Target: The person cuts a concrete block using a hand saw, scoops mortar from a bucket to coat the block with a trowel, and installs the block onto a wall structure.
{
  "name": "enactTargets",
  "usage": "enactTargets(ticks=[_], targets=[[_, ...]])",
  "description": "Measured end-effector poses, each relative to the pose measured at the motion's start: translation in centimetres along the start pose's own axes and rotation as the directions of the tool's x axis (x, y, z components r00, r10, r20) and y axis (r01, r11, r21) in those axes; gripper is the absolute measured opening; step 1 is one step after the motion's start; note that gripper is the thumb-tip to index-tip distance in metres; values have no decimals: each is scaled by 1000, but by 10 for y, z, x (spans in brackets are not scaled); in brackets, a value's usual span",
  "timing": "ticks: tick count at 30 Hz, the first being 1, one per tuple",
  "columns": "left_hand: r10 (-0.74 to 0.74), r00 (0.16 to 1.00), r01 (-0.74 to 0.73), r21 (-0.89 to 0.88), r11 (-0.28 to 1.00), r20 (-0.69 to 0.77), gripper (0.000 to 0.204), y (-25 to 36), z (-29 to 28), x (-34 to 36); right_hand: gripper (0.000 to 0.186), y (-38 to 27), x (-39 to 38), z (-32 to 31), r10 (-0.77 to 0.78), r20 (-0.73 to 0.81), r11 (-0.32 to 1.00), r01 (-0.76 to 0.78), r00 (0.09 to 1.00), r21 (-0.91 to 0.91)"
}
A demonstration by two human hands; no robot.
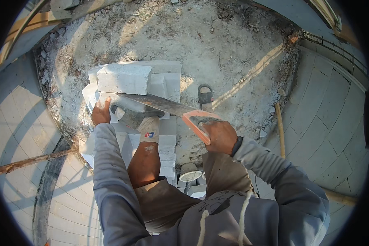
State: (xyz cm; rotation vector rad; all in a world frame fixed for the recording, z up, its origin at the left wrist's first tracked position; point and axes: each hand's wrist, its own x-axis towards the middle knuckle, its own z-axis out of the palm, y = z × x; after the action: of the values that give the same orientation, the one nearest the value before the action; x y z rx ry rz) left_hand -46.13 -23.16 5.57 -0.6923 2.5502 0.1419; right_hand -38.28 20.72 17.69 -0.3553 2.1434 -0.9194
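Observation:
My right hand [217, 133] is closed round the orange handle of a handsaw [172, 107]. Its blade slants up-left along the near edge of a white block [124, 78]. My left hand [101, 111] grips the left end of the light block piece below the blade [126, 102]. My left foot, in a dark sandal [131, 117] and light sock, is up on the stacked white blocks [164, 143] under that piece. My right sandal [205, 93] is on the dusty ground, partly behind the saw.
Rubble and dirt [229, 53] surround the stack. Pale tiled or block walls [328, 123] curve at both sides. A wooden pole [33, 160] sticks out at left, and a bamboo pole [280, 131] leans at right. A round white container [190, 176] is below, between my legs.

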Motion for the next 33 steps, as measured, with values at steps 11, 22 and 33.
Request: enactTargets(ticks=[11, 22, 33], targets=[[-43, 989, 29, 104, 994, 138, 68, -8, -14, -1, 33, 11, -52, 15, 110, 49, 994, -111, 993, 6], [18, 998, -22, 68, 997, 54, 72, -11, 15, 11, 27, -29, 56, 25, 80, 92, 994, -86, 993, 73], [70, 997, -74, 149, 986, 30, 67, 13, 11, -1, 19, -29, 84, 24, 65, 57, 991, -71, 996, 111]])
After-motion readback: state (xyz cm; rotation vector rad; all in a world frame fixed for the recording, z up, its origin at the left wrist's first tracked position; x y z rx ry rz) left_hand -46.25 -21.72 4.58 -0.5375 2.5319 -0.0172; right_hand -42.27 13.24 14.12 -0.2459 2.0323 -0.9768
